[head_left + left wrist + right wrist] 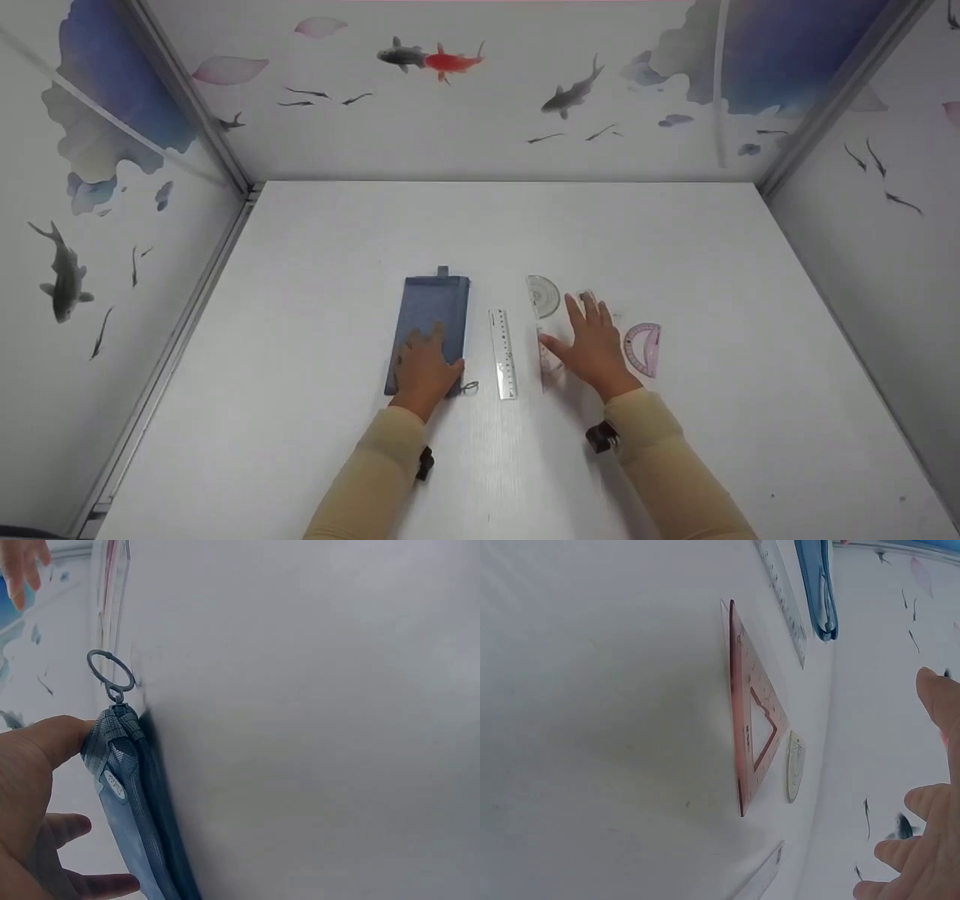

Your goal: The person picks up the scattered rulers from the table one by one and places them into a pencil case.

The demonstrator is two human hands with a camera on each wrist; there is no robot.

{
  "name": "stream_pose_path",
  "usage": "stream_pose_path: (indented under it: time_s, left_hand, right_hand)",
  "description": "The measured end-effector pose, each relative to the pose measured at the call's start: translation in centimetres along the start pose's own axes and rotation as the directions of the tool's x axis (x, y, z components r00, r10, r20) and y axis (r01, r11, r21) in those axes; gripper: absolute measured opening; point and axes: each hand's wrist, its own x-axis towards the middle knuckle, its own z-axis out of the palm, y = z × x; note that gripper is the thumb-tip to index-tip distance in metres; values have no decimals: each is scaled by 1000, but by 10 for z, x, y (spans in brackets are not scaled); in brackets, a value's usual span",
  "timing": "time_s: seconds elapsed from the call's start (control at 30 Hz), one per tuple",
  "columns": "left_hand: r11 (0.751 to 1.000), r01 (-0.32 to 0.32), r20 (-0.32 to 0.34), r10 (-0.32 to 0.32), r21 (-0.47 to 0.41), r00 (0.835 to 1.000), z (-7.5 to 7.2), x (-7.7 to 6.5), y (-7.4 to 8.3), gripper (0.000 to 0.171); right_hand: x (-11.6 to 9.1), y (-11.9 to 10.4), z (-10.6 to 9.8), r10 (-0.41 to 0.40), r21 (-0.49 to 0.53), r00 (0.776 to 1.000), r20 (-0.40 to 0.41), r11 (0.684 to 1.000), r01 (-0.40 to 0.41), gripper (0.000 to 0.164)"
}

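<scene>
A blue pouch (442, 300) is laid flat on a white table (300, 300), to the left of the other loose things, and its near half is partly covered by the left hand (426, 367). The fingers of that hand are spread and stretched out over the pouch, while the thumb is set against the corner at the near end; whether the palm is pressed down cannot be told. Beside that thumb, a metal ring (111, 655) is hung from the corner, and a white label (114, 784) is seen on the pouch. The right hand (596, 349) is held above the table with its fingers and thumb well apart. Below it, a pink triangle (745, 712) is laid on the table, separated from the fingers by a gap. A clear ruler (503, 354) is placed between the pouch and the triangle. A clear protractor (543, 295) is set just beyond the triangle, and a pink protractor (652, 350) is found to the right of the right hand. Another clear plastic piece (761, 875) is cut off by the lower edge of the right wrist view. Both forearms are covered by tan sleeves (367, 480), and fish are pictured on the walls (487, 142) around the table.
</scene>
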Motion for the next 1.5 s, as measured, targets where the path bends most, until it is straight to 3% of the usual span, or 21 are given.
stream_pose_path:
  time_s: [0.43, 1.03, 1.5]
  left_hand:
    - [997, -40, 16, 41, -62, 999, -7, 0, 1, 63]
    - [986, 17, 4, -16, -168, 1000, -9, 5, -3, 54]
    - [958, 101, 4, -104, -269, 995, -12, 1, -6, 57]
  right_hand:
    - [-2, 4, 6, -3, 23, 1000, 16, 1000, 3, 90]
    - [-1, 6, 15, 42, 137, 997, 62, 989, -50, 96]
    - [3, 2, 20, 143, 169, 983, 112, 972, -161, 94]
